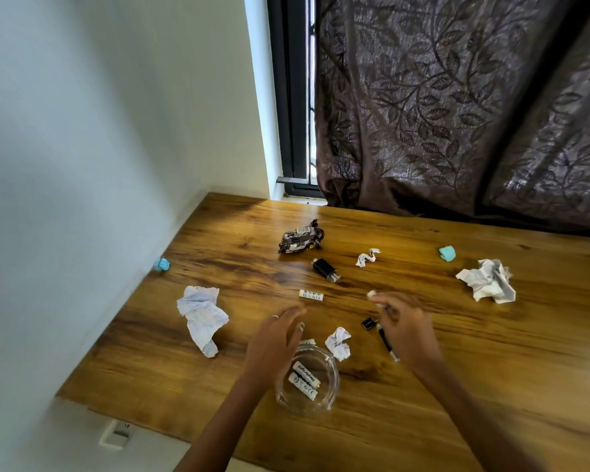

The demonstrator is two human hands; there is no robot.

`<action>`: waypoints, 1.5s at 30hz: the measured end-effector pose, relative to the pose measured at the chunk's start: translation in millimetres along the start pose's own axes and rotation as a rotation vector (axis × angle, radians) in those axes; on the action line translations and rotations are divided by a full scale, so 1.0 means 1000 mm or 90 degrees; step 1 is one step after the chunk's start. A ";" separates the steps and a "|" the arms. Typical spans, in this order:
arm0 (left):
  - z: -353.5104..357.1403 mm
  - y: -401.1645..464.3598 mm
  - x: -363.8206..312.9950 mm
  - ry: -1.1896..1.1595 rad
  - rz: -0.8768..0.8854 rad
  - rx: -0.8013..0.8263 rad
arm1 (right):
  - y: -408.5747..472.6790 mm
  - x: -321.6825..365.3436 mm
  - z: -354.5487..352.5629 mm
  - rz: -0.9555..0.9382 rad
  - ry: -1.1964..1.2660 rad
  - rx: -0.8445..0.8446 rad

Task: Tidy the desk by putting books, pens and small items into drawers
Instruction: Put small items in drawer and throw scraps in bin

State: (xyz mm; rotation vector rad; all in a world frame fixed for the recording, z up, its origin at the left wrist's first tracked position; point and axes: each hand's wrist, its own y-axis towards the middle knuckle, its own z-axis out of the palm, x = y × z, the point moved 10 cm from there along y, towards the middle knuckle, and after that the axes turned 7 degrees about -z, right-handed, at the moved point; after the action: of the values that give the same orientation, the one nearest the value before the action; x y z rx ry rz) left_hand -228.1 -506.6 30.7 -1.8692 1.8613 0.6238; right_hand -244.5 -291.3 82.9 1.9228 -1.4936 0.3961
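A clear glass bowl (336, 371) stands near the front of the wooden desk (491, 369), with two white batteries (304, 378) lying in it. My left hand (273, 338) hovers over the bowl's left rim, fingers apart and holding nothing. Further right, my right hand (404, 327) is blurred and pinches a small white item (371, 294) at its fingertips. Another white battery (311, 295) lies on the desk beyond both hands. A black pen (387, 344) and a small black square item (369, 323) lie beside my right hand. A black plug-like adapter (326, 270) sits further back.
Crumpled papers lie at the left (201, 318), by the bowl (338, 342), mid-desk (367, 257) and at the right (487, 281). A foil wrapper (300, 236) and two blue paper balls (161, 264) (447, 253) lie further back. A wall borders the left; a dark curtain (457, 114) hangs behind.
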 end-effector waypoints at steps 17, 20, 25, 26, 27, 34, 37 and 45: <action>0.021 0.074 -0.019 0.181 0.089 -0.015 | -0.074 0.109 0.088 -0.226 -0.128 0.184; 0.014 0.068 -0.017 0.142 0.078 -0.027 | -0.075 0.115 0.088 -0.264 -0.153 0.190; -0.003 0.042 -0.004 0.056 0.055 -0.059 | -0.078 0.103 0.097 -0.235 -0.101 0.210; -0.008 0.035 -0.001 0.032 0.052 -0.071 | -0.076 0.100 0.091 -0.211 -0.075 0.185; -0.013 0.026 0.000 0.010 0.054 -0.081 | -0.075 0.097 0.085 -0.196 -0.048 0.158; -0.009 -0.044 -0.005 0.026 0.141 -0.101 | -0.055 0.071 0.039 -0.074 0.021 0.024; -0.001 -0.054 -0.004 0.061 0.159 -0.097 | -0.052 0.068 0.030 -0.069 0.023 -0.006; 0.002 -0.058 -0.015 0.130 0.211 -0.112 | -0.055 0.071 0.040 -0.080 0.026 0.006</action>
State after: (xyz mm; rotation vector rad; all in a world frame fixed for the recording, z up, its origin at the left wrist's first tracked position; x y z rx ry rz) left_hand -170.6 -492.4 36.9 -1.8004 2.3458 0.7482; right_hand -177.8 -363.3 79.0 1.9913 -1.3389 0.3849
